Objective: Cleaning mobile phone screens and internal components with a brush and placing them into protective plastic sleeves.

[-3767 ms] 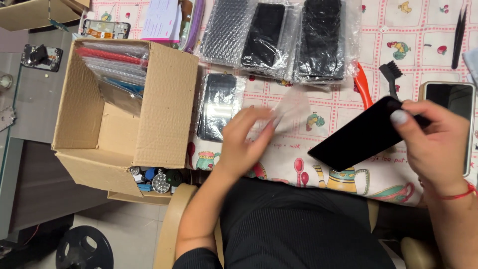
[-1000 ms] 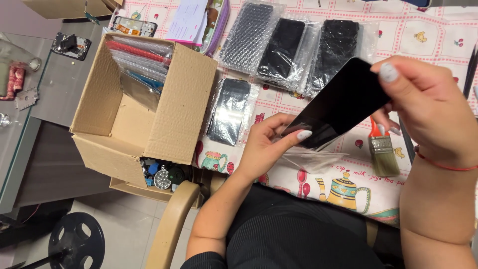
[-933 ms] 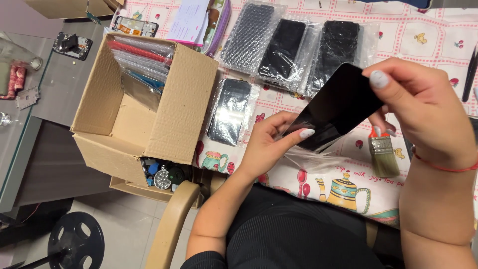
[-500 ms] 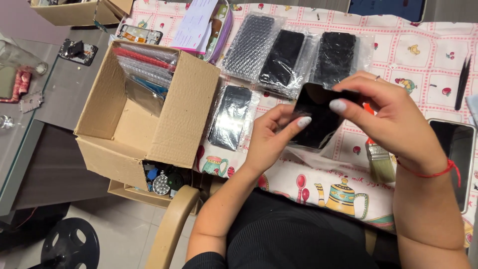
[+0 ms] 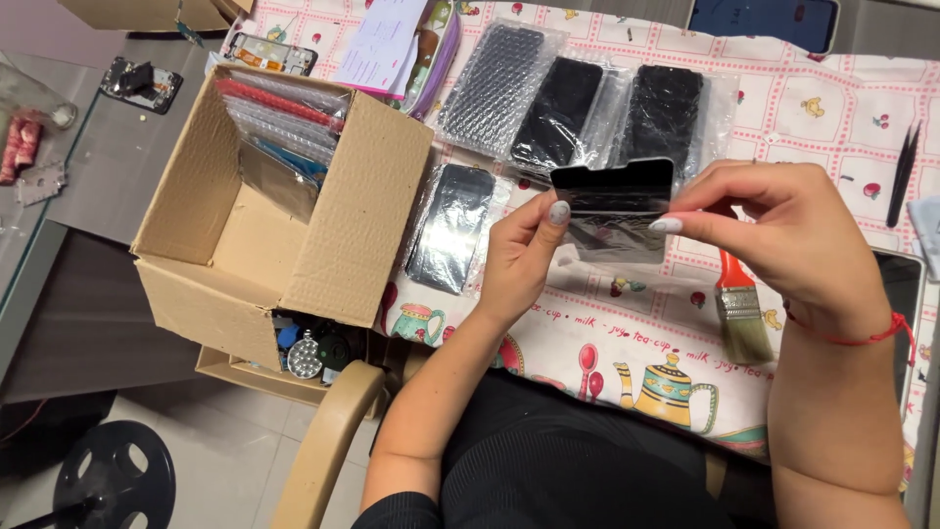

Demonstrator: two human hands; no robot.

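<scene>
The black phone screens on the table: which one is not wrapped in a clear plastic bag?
The black phone screen held up between both hands, left hand and right hand. The four others lie bagged on the tablecloth.

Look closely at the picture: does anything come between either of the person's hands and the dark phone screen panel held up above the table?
Nothing visible does. The left hand pinches the dark screen panel at its left edge and the right hand at its right edge, fingertips directly on it. The orange-handled brush lies lower on the tablecloth, clear of both grips.

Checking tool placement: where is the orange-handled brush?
Head view, right side: the brush lies on the patterned tablecloth, just below the right hand.
</scene>
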